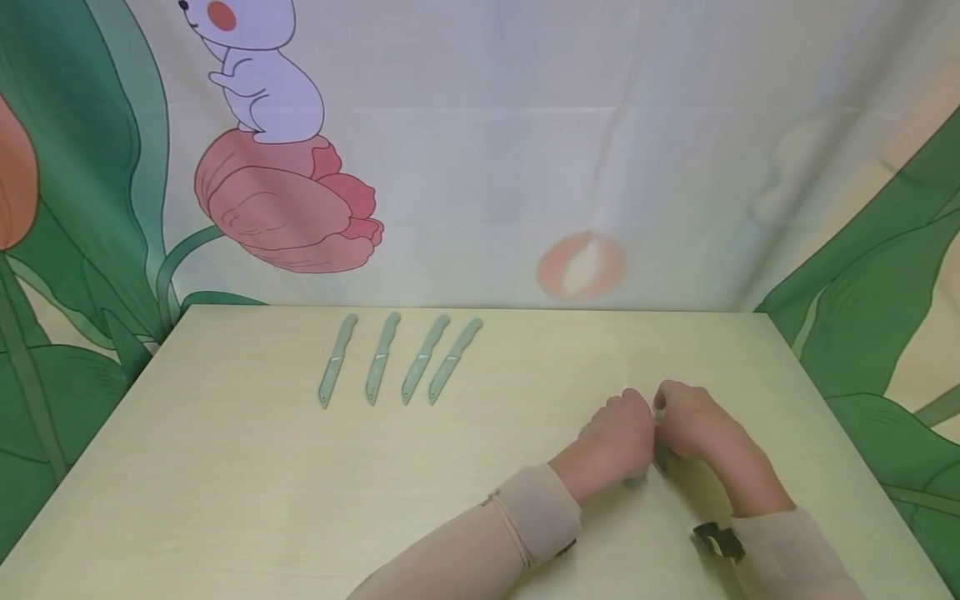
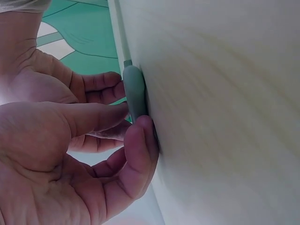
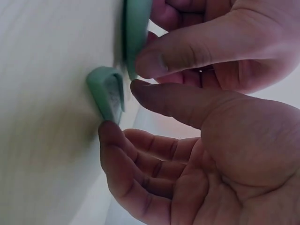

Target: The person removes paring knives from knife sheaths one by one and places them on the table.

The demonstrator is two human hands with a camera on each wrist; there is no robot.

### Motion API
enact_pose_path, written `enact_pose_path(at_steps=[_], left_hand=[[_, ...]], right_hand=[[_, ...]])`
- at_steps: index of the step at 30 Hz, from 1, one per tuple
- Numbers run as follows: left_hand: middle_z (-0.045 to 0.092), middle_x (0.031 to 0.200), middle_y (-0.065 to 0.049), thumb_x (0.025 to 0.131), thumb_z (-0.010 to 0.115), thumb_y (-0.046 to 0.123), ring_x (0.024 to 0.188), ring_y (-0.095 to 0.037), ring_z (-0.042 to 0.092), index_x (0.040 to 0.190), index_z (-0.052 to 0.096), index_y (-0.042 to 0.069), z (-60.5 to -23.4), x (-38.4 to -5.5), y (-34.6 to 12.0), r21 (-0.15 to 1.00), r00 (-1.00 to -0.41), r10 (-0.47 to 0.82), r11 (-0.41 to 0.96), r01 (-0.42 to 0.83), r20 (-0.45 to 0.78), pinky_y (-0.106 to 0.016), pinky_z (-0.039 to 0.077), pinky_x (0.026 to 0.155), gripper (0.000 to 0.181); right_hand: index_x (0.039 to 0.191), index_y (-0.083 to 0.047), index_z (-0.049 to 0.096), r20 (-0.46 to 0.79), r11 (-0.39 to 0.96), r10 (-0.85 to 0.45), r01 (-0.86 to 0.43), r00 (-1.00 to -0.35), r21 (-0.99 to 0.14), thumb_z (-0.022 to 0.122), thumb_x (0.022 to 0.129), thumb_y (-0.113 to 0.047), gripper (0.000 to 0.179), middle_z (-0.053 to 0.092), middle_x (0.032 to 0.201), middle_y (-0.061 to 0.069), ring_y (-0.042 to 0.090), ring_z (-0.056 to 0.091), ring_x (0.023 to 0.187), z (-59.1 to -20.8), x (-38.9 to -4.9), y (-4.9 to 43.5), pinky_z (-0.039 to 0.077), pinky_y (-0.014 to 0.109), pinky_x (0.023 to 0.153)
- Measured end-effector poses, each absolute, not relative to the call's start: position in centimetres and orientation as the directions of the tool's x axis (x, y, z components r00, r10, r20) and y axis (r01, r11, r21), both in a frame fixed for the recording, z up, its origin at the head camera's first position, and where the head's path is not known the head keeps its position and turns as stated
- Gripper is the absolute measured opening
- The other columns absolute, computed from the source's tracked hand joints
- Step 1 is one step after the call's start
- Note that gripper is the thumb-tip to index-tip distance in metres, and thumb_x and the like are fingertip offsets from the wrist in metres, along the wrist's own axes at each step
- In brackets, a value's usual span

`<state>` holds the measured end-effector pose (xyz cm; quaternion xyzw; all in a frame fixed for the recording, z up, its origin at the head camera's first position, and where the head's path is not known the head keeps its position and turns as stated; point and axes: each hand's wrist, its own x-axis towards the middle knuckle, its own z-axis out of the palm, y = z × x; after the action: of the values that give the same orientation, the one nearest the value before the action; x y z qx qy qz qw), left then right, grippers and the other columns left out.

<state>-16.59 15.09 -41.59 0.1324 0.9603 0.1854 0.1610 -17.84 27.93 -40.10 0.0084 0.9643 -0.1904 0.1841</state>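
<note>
My left hand (image 1: 615, 437) is low over the right half of the table. In the left wrist view it pinches a pale green knife (image 2: 135, 91) between thumb and fingers, close to the tabletop; part of the knife is behind the fingers. Just to its right is my right hand (image 1: 701, 421). In the right wrist view that hand's thumb and loosely bent fingers stand apart around a second green piece (image 3: 97, 91) with a greyish inner part. One fingertip touches its lower end. Its full shape does not show.
Several pale green knives (image 1: 382, 358) lie in a slanted row at the back left of the wooden table (image 1: 225, 475), handles toward the back edge. Behind the table hangs a printed curtain (image 1: 465, 167) with a flower and leaves.
</note>
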Motion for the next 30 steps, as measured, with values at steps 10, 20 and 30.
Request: enact_pose_path(at_steps=[10,20,30], left_hand=[[0.054,0.081,-0.004,0.102,0.066,0.016,0.054,-0.014,0.046,0.105,0.053,0.004,-41.0,-17.6,12.4,0.523,-0.931,0.303,0.838,0.157,-0.204,-0.028,0.04,0.045,0.018],[0.062,0.1,-0.007,0.103,0.07,0.023,0.058,-0.015,0.052,0.123,0.054,0.002,-38.6,-19.0,8.4,0.397,-0.943,0.293,0.893,0.213,-0.154,-0.026,0.044,0.047,0.033],[0.062,0.115,-0.009,0.102,0.072,0.033,0.1,-0.027,0.065,0.129,0.059,0.005,-38.4,-20.7,3.8,0.253,-0.955,0.296,0.925,0.283,-0.016,-0.038,0.058,0.074,0.041]], right_hand=[[0.133,0.015,0.05,-0.31,0.914,-0.069,0.064,-0.948,-0.4,0.068,0.103,-0.024,0.052,0.065,0.103,0.021,0.029,0.061,0.086,-38.6,-17.7,27.1,0.054,0.042,0.072],[0.136,0.013,0.048,-0.237,0.909,-0.122,-0.012,-0.964,-0.417,0.067,0.104,-0.029,0.056,0.069,0.109,0.024,0.03,0.066,0.09,-37.3,-18.0,25.4,0.055,0.047,0.076],[0.135,0.01,0.052,-0.177,0.91,-0.185,-0.1,-0.967,-0.402,0.069,0.102,-0.029,0.054,0.069,0.105,0.018,0.032,0.067,0.095,-37.0,-18.7,22.2,0.056,0.05,0.082]])
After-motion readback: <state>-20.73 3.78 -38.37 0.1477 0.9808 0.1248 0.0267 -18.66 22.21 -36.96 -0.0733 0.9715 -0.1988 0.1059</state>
